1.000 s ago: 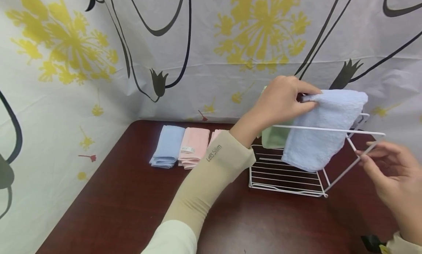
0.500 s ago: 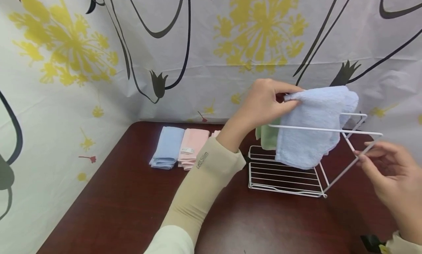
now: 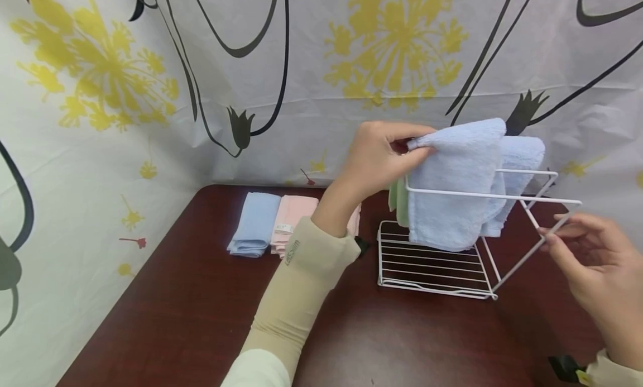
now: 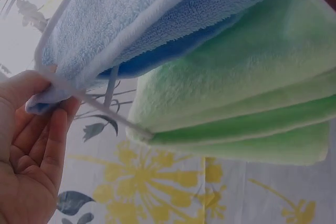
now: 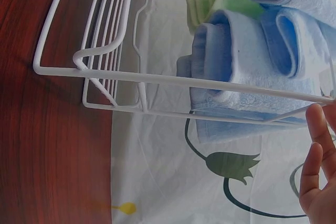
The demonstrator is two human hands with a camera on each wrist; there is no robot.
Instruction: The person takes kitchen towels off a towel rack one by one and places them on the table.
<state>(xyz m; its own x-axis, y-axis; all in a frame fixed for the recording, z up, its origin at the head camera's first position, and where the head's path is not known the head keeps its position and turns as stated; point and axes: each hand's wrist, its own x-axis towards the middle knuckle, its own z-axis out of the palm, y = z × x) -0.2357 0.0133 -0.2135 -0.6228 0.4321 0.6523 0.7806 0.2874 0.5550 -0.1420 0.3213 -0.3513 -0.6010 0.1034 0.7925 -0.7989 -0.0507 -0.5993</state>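
Observation:
In the head view my left hand (image 3: pixel 374 158) pinches the upper left corner of a light blue towel (image 3: pixel 452 214). This towel hangs in folds at the top of a white wire rack (image 3: pixel 482 195). Behind it to the right hangs more light blue towelling (image 3: pixel 522 152). A green towel (image 3: pixel 402 205) is mostly hidden at the rack's left end; the left wrist view shows the green towel (image 4: pixel 236 87) in layers beside the blue one. At the rack's right end, thumb and fingertips of my right hand (image 3: pixel 603 258) pinch the slanting side wire.
On the dark red-brown table (image 3: pixel 171 297), a folded blue towel (image 3: pixel 254 225) and a folded pink towel (image 3: pixel 296 211) lie left of the rack. More pink cloth is partly behind my left arm. A flower-printed cloth (image 3: pixel 301 52) hangs along the back and left.
My left hand has moved left along the rack, drawing the blue towel with it. The blue towelling behind has come into view on the right. My right hand stays on the side wire.

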